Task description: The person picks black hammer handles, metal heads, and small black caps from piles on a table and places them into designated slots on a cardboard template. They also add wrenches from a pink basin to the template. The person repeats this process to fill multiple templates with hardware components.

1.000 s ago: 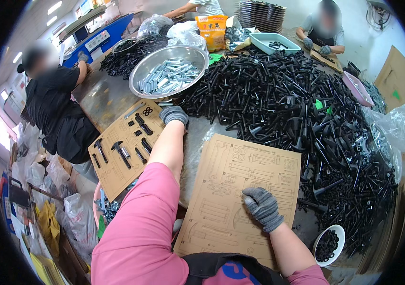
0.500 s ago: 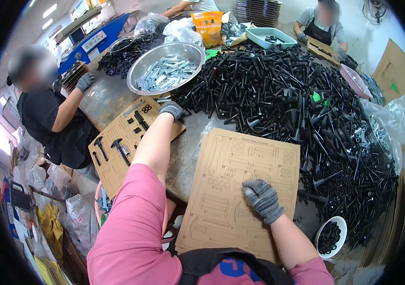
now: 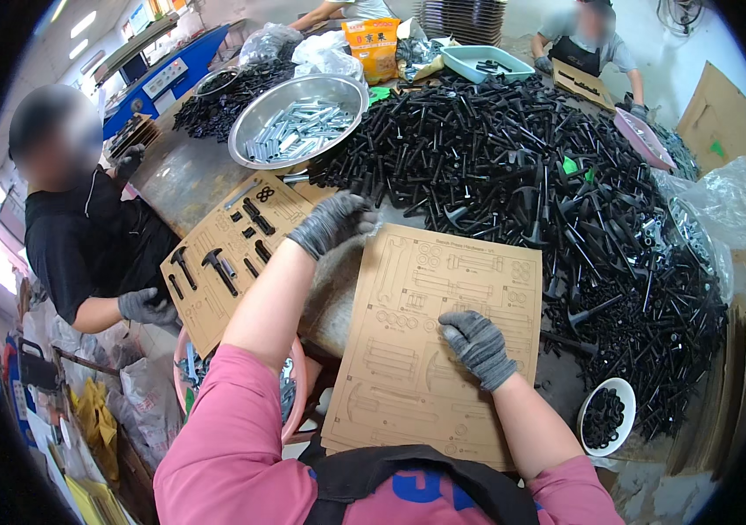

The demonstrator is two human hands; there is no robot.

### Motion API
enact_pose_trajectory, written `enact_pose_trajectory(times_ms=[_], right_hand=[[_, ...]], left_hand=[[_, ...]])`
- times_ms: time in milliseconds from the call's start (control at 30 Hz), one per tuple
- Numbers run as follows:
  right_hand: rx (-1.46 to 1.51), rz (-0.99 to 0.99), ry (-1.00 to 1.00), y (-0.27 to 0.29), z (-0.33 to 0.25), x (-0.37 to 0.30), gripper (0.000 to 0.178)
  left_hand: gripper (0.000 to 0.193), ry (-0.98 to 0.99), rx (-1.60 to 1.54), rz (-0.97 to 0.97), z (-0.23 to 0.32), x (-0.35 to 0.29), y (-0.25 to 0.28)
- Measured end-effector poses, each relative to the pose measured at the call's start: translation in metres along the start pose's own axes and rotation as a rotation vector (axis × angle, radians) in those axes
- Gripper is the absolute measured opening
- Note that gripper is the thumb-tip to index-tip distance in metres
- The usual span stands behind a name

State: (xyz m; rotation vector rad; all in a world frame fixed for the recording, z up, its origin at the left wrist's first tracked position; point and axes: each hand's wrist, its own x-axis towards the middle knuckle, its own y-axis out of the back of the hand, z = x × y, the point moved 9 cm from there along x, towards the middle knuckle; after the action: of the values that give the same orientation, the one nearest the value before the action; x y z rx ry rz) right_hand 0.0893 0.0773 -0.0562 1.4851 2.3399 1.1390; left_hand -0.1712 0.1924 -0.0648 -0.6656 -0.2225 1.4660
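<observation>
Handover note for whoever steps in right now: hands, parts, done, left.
Left hand: gloved, stretched forward to the near edge of the pile of black bolts; whether it grips one cannot be told.
Right hand: gloved, resting flat on the empty cardboard template, holding nothing.
Parts: a second cardboard template to the left, partly filled with black pieces; metal bowl of silver pieces behind it; small white bowl of black pieces at right.
Done: nothing seated in the near template.
Left: all its cut-outs.

Orange-yellow snack bag upright at table's far edge — clear plastic bags beside.
</observation>
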Motion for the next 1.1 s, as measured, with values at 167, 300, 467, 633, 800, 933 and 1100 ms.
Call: enact_pose_trajectory(times_ms=[167, 300, 467, 633, 800, 933, 1100], right_hand=[[0.347, -0.077, -0.199, -0.010, 0.029, 0.018, 0.038], [1.523, -0.005, -0.333, -0.018, 0.007, 0.027, 0.052], [1.292, 0.056, -0.364, -0.018, 0.030, 0.032, 0.048], [-0.385, -0.135, -0.286, 0.033, 0.026, 0.055, 0.029], [-0.853, -0.387, -0.377, 0.023, 0.051, 0.057, 0.028], [-0.843, -0.359, -0.320, 0.038, 0.040, 0.060, 0.040], [-0.648, -0.355, -0.474, 0.068, 0.023, 0.068, 0.044]], left_hand=[[0.051, 0.130, 0.177, -0.369, -0.045, -0.046, -0.118], [0.040, 0.104, 0.656, -0.502, -0.078, -0.067, -0.160], [0.029, -0.385, 1.390, -0.415, -0.074, -0.060, -0.167], [0.015, -0.325, 2.006, -0.210, -0.064, -0.046, -0.158], [0.018, -0.273, 2.175, -0.207, -0.078, -0.028, -0.131], [0.023, -0.239, 1.790, -0.188, -0.060, -0.034, -0.126], [0.025, -0.434, 1.537, -0.091, -0.027, -0.035, -0.130]])
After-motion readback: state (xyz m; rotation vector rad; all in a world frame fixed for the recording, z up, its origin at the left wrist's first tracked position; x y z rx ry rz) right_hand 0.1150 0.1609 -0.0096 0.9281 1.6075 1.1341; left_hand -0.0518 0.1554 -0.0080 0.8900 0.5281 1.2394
